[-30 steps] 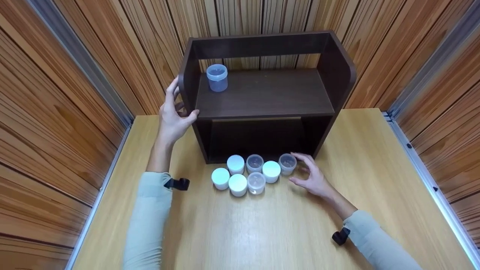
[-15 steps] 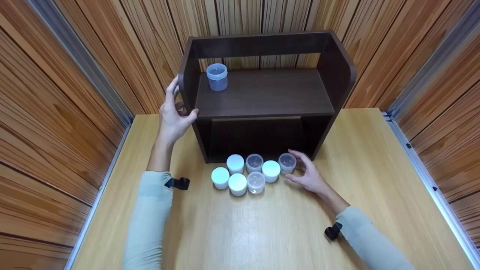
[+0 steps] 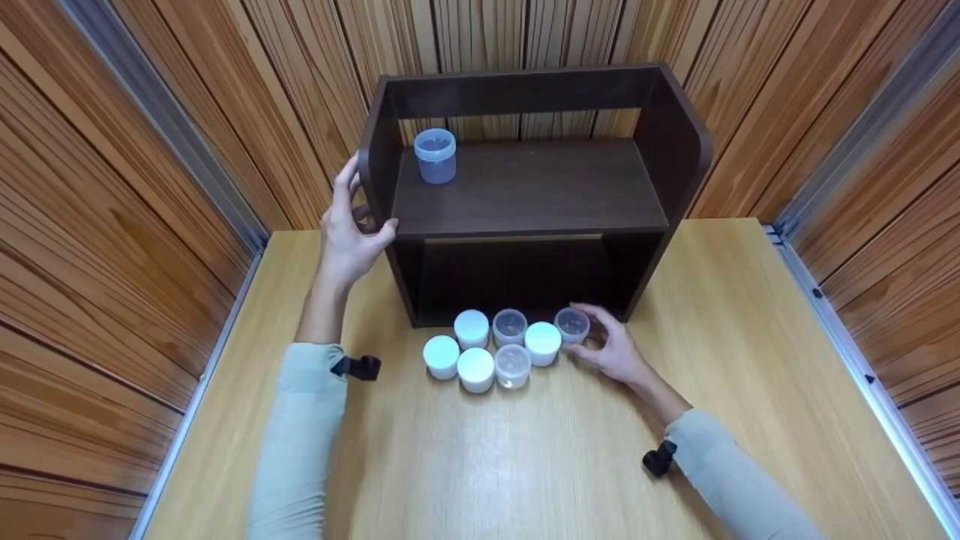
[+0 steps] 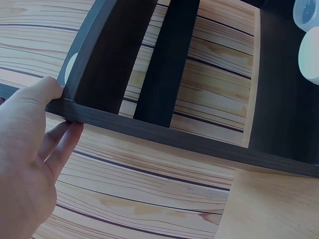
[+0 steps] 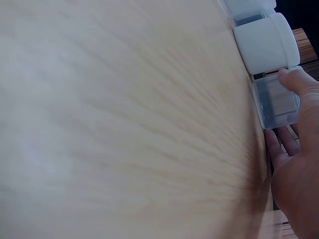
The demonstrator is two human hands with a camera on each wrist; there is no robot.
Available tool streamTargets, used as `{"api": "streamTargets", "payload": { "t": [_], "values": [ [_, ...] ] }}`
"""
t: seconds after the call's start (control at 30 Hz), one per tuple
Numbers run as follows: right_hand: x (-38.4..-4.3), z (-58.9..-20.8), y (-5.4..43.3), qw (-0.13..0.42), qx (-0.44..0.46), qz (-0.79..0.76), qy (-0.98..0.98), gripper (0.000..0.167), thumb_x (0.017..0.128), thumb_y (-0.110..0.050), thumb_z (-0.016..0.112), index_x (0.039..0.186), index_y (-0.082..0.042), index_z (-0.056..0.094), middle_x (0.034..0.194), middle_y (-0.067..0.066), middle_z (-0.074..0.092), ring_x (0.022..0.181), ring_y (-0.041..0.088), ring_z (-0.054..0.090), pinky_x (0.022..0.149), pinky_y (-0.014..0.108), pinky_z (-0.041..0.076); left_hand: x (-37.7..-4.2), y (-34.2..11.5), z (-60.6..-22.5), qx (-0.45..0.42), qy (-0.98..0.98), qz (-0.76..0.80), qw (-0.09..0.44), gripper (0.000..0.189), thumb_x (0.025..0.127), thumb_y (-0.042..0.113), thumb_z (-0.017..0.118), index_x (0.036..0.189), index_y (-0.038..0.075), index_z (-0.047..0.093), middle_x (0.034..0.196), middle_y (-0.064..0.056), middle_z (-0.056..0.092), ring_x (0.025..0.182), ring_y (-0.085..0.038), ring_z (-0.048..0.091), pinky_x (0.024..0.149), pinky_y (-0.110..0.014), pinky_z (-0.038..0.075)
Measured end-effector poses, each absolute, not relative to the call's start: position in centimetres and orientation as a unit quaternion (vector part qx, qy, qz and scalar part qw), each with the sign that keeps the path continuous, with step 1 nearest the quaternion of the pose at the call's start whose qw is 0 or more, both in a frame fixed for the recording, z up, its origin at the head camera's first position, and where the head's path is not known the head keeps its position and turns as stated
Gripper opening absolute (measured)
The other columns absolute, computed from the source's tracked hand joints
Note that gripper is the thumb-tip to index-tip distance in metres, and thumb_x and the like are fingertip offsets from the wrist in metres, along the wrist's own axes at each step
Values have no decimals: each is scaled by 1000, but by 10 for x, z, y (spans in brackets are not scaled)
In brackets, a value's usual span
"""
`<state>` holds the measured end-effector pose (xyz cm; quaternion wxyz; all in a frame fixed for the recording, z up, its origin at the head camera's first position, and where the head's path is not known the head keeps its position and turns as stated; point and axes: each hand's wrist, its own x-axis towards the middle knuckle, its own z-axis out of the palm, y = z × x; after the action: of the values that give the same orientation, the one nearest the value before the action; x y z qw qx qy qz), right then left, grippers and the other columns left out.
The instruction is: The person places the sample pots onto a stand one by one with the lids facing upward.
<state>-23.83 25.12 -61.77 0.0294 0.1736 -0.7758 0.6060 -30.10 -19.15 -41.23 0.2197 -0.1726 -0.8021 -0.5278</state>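
Note:
My left hand (image 3: pixel 351 244) grips the left side panel of a dark brown two-tier shelf (image 3: pixel 532 184), thumb at the front edge and fingers behind the panel. In the left wrist view the thumb and fingers (image 4: pixel 64 144) meet that panel's edge. At the right end of a group of jars, my right hand (image 3: pixel 619 352) holds a small clear jar (image 3: pixel 572 327) between thumb and fingers; it stands on the table. The right wrist view shows the thumb on the clear jar's wall (image 5: pixel 276 102), beside a white-lidded jar (image 5: pixel 266 44).
Several white-lidded jars (image 3: pixel 476 369) and two more clear-topped jars (image 3: pixel 513 366) stand close together before the shelf. A bluish clear jar (image 3: pixel 436 156) stands on the upper tier at left. Wooden slat walls (image 3: pixel 112 225) enclose the table (image 3: pixel 480 465) at back and sides.
My right hand has moved left and closed round the rightmost clear jar, which has shifted slightly left. The left hand has stayed on the shelf panel.

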Motion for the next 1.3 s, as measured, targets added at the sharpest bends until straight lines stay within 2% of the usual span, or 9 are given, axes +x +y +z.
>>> {"api": "streamTargets", "payload": {
  "t": [0.2, 0.3, 0.4, 0.47, 0.53, 0.7, 0.83, 1.17, 1.3],
  "values": [
    [-239, -619, 251, 42, 175, 597, -782, 62, 86, 14, 88, 144, 6, 67, 145, 31, 67, 126, -3, 63, 106, 9, 55, -301, -191, -413, -171, -801, -530, 220, 93, 96, -2, 79, 174, 15, 32, 175, -18, 49, 138, -49, 72, 100, -57, 70],
    [-241, -619, 251, 49, 180, 595, -782, 56, 86, 15, 88, 138, 7, 70, 141, 32, 67, 124, -3, 63, 104, 8, 56, -301, -191, -413, -177, -797, -530, 230, 93, 94, -4, 78, 173, 12, 33, 172, -20, 52, 135, -48, 74, 99, -48, 72],
    [-242, -619, 251, 50, 178, 592, -785, 55, 85, 15, 88, 136, 8, 71, 141, 32, 66, 124, -3, 63, 102, 8, 57, -303, -192, -413, -183, -790, -533, 240, 93, 92, -5, 78, 172, 8, 33, 169, -22, 55, 133, -46, 75, 96, -34, 72],
    [-242, -617, 251, 47, 173, 592, -786, 55, 84, 15, 89, 136, 8, 72, 141, 31, 67, 124, -3, 63, 102, 8, 57, -304, -192, -413, -186, -787, -535, 244, 93, 91, -6, 78, 172, 6, 34, 168, -23, 55, 134, -45, 75, 96, -29, 71],
    [-242, -617, 252, 45, 170, 590, -788, 55, 84, 14, 89, 136, 7, 72, 141, 30, 67, 123, -3, 64, 102, 8, 57, -304, -192, -414, -185, -787, -535, 246, 93, 91, -6, 78, 172, 6, 34, 169, -23, 55, 134, -45, 74, 96, -30, 71],
    [-242, -617, 253, 41, 167, 590, -789, 55, 84, 13, 90, 136, 7, 72, 141, 30, 67, 123, -2, 64, 103, 8, 56, -303, -191, -413, -179, -791, -533, 240, 93, 92, -5, 79, 172, 8, 33, 171, -21, 53, 137, -46, 73, 99, -47, 72],
    [-242, -618, 253, 37, 167, 593, -787, 55, 85, 13, 89, 137, 7, 71, 142, 30, 66, 124, -2, 63, 103, 9, 57, -302, -191, -413, -175, -794, -532, 236, 93, 93, -5, 78, 173, 10, 33, 172, -20, 52, 140, -47, 71, 102, -55, 70],
    [-240, -615, 254, 46, 171, 594, -785, 55, 84, 13, 90, 135, 8, 72, 139, 31, 66, 122, -2, 64, 100, 9, 58, -301, -190, -413, -171, -799, -529, 229, 93, 94, -5, 78, 174, 13, 33, 172, -19, 52, 139, -49, 72, 101, -57, 70],
    [-240, -612, 255, 62, 186, 586, -786, 54, 83, 14, 91, 133, 7, 74, 136, 30, 69, 123, -2, 63, 102, 10, 58, -301, -190, -413, -173, -797, -530, 232, 93, 94, -4, 78, 173, 11, 33, 171, -20, 54, 134, -48, 75, 99, -42, 72]
  ]
}}
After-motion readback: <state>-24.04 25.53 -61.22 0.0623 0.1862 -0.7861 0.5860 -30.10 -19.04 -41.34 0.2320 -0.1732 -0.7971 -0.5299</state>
